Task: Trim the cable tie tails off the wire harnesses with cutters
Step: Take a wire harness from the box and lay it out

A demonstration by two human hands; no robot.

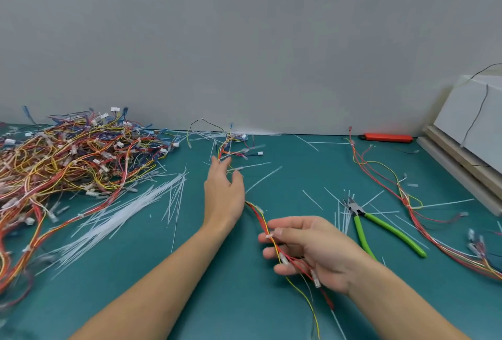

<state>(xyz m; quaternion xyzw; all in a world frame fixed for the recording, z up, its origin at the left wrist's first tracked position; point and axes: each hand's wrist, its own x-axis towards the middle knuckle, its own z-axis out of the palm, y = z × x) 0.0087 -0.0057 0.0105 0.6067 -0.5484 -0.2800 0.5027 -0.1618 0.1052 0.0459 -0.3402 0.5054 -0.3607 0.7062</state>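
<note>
A red and yellow wire harness (260,220) stretches across the middle of the green mat. My right hand (307,250) holds its near end, fingers curled round the wires and white connectors. My left hand (224,193) reaches forward over the harness's far part, fingers extended toward its tangled end (233,147); whether it touches the wires is unclear. The green-handled cutters (380,227) lie on the mat to the right of my right hand, untouched, jaws pointing away.
A big heap of coloured harnesses (68,160) fills the left. A bundle of white cable ties (122,212) lies beside it, cut tails scattered about. Another harness (407,204) runs along the right. An orange tool (388,137) lies by the wall, stacked boards (467,155) far right.
</note>
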